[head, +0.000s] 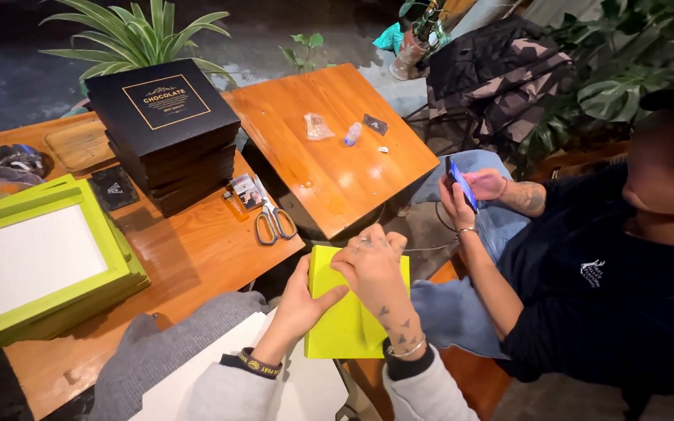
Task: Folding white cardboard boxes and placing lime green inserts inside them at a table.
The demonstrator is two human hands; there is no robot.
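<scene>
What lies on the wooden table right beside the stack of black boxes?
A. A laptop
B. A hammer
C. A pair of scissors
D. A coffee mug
C. A pair of scissors with grey handles lies flat on the table, just right of the stack of black boxes; no hammer, mug or laptop is in view.

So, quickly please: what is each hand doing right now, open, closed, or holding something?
Left hand: closed on the left edge of the yellow-green sheet.
Right hand: fingers curled, pressing on the top of the same sheet.
</scene>
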